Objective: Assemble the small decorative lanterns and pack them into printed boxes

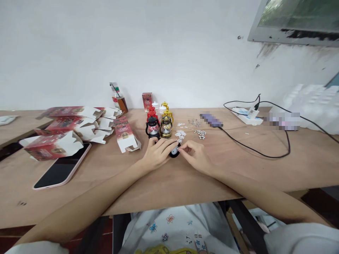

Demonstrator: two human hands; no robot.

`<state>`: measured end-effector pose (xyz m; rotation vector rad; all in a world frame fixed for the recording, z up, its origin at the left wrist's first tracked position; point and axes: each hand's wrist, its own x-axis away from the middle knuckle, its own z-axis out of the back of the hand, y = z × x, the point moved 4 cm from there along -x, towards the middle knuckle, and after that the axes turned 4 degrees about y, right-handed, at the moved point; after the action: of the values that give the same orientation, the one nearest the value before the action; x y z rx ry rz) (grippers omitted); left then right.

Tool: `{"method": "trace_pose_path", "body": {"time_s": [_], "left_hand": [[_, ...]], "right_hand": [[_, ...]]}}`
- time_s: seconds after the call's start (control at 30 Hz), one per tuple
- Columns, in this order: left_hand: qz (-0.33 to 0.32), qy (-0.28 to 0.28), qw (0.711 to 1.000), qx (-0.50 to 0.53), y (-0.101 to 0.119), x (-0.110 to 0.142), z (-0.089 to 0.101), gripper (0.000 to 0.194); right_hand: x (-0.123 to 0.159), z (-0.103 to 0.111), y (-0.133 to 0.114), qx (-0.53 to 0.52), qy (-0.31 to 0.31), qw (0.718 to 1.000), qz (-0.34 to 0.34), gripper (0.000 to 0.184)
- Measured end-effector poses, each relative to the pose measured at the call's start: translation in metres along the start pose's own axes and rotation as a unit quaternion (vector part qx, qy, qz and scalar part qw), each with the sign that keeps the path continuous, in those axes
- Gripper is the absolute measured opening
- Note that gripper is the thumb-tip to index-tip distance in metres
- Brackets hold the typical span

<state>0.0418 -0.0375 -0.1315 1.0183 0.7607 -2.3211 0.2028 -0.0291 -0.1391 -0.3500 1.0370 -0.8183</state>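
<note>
My left hand (156, 154) is wrapped round a small black lantern (174, 153), held on its side so its round base with a pale disc faces me. Thumb and fingers of my right hand (196, 156) are pinched at the edge of that base; whatever is between them is too small to name. Just beyond stand several little lanterns, among them a black one (153, 127), a gold one (166, 127) and a red one (152, 112). Thin white pieces (180, 134), silver button cells (201, 134) and a heap of small metal bits (195, 122) lie to their right.
Open red boxes (53, 146) pile up at left, above a phone (63, 165). Another red box (125, 133) lies nearer the middle. A bottle (120, 100) stands by the wall. To the right are a purple phone (212, 120), a black cable (254, 151) and a power strip (247, 116).
</note>
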Motion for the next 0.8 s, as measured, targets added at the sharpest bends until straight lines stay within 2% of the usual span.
{"method": "trace_pose_path", "body": {"time_s": [0.1, 0.2, 0.3, 0.43, 0.8], "left_hand": [[-0.003, 0.006, 1.000, 0.003, -0.001, 0.001, 0.000, 0.034], [0.012, -0.009, 1.000, 0.012, -0.003, 0.003, -0.003, 0.034], [0.014, -0.015, 1.000, 0.009, -0.003, 0.004, -0.005, 0.033], [-0.015, 0.014, 1.000, -0.011, 0.000, 0.003, -0.003, 0.030], [-0.005, -0.038, 0.999, 0.001, 0.001, 0.007, -0.006, 0.035]], "right_hand": [[-0.002, 0.001, 0.011, -0.046, 0.027, 0.998, -0.038, 0.013], [-0.004, 0.001, 0.016, -0.085, 0.042, 0.995, -0.040, 0.013], [-0.004, -0.002, 0.019, -0.129, 0.035, 0.989, -0.066, 0.012], [-0.002, -0.007, 0.022, -0.187, 0.021, 0.977, -0.102, 0.012], [0.000, -0.009, 0.029, -0.199, 0.018, 0.974, -0.110, 0.016]]}}
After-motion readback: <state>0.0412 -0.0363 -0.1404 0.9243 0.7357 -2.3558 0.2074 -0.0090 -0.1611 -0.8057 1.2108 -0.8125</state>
